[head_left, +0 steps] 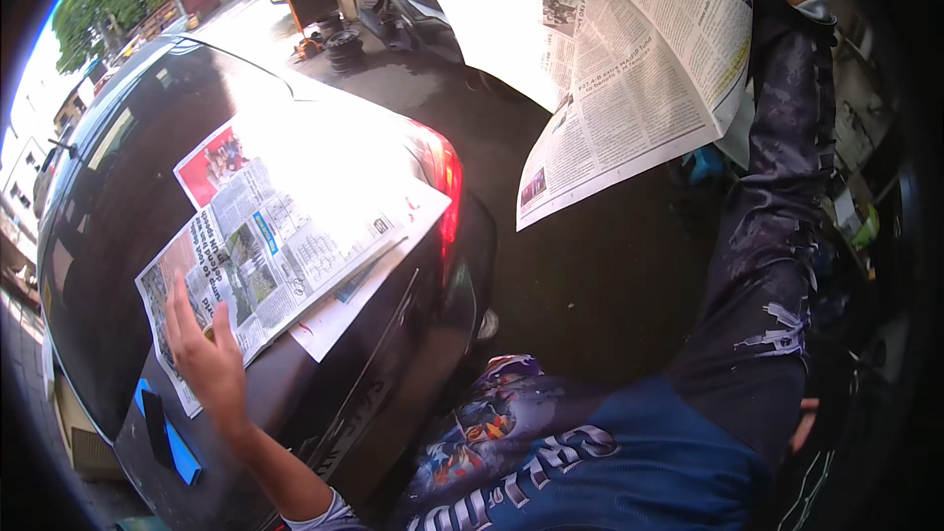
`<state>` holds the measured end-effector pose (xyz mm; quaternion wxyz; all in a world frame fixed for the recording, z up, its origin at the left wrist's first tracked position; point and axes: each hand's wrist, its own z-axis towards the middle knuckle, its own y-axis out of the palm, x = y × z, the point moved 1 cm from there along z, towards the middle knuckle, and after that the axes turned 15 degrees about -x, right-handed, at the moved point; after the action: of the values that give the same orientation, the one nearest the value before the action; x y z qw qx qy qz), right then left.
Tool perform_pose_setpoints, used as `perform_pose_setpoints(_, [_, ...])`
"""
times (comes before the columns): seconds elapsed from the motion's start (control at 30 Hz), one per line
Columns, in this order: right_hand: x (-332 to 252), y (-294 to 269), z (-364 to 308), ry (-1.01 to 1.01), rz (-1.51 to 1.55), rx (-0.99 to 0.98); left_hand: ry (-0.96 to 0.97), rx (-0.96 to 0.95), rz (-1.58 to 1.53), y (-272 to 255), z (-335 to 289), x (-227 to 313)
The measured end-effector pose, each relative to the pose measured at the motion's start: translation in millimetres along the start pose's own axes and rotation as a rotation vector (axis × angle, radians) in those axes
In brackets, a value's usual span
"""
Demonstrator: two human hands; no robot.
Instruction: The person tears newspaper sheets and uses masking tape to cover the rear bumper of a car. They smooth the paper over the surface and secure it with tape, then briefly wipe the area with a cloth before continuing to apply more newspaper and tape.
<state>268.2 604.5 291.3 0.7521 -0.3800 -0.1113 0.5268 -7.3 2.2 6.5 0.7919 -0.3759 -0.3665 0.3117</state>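
My left hand (208, 349) is open, its fingers apart and laid on the lower left part of a stack of newspapers (295, 256). The stack lies on the rear of a dark car, partly over its back window, and strong sunlight whitens its far part. At the upper right, a large loose newspaper sheet (639, 88) hangs spread in the air, with a fold running down it. My right arm (777, 167) reaches up beside that sheet. Beyond the wrist, my right hand is cut off by the top edge, so its grip does not show.
The dark car (108, 206) fills the left side, its red tail light (449, 187) near the stack. On the car lies a blue strip (182, 447) with a black bar. Tyres (344, 47) and a motorcycle (408, 0) stand farther back. Fingers (804, 423) show at right; whose, I cannot tell.
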Motion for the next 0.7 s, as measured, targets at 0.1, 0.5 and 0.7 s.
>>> perform_pose_setpoints(0.1, [-70,-13,-66,-0.042,0.075,-0.063,0.557,-0.108,-0.605,68,57,86])
perform_pose_setpoints(0.5, [-206,66,-194,-0.089,0.872,-0.163,0.633,-1.183,-1.387,320,171,361])
perform_pose_setpoints(0.7, [-157,77,-285,0.032,0.907,0.134,0.681,-1.298,-1.379,344,186,375])
